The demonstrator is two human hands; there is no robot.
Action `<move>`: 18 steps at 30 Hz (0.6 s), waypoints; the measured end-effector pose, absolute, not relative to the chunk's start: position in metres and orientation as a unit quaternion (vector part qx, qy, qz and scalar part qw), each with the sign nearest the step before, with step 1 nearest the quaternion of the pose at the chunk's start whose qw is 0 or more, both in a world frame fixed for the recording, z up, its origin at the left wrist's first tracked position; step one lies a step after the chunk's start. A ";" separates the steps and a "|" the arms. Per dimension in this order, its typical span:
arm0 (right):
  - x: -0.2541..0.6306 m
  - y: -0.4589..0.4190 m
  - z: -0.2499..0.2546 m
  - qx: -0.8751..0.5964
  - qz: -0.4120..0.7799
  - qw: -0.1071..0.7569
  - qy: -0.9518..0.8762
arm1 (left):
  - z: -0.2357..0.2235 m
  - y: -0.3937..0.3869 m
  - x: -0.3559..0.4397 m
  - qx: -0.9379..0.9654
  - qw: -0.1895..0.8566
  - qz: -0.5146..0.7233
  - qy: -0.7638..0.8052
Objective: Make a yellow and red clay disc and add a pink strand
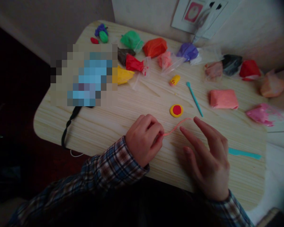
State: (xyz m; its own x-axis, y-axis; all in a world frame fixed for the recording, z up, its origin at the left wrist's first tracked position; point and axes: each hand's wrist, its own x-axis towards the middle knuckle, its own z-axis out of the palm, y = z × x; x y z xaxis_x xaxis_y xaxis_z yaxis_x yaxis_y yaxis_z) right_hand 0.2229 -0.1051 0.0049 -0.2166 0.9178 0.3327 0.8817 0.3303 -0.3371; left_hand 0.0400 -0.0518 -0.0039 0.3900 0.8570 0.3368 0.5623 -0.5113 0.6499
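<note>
A thin strand of pink clay (177,126) runs across the table in a slight curve. One end is pinched in the closed fingers of my left hand (145,138). My right hand (207,157) is open with fingers spread, its middle fingertips close to the strand's other end; whether they touch it I cannot tell. Just beyond the strand lies a flat yellow clay disc with a red centre (176,110). A teal modelling tool (195,99) is to its right. Another teal tool, knife-like (245,153), sticks out from behind my right hand.
A small yellow clay piece (174,80) sits farther back. Bags of coloured clay, such as green (132,40), purple (188,51) and pink (265,114), line the table's back and right. A pink block (223,99) lies right. A pixelated phone-like object (90,78) is left.
</note>
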 end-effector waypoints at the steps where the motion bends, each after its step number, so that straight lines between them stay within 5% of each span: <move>1: 0.223 -0.105 0.005 -0.577 0.037 0.239 -0.780 | -0.004 -0.052 0.040 0.802 0.221 0.335 0.442; 18: 0.223 -0.103 0.002 -0.570 0.044 0.183 -0.800 | 0.003 -0.054 0.040 0.794 0.222 0.315 0.470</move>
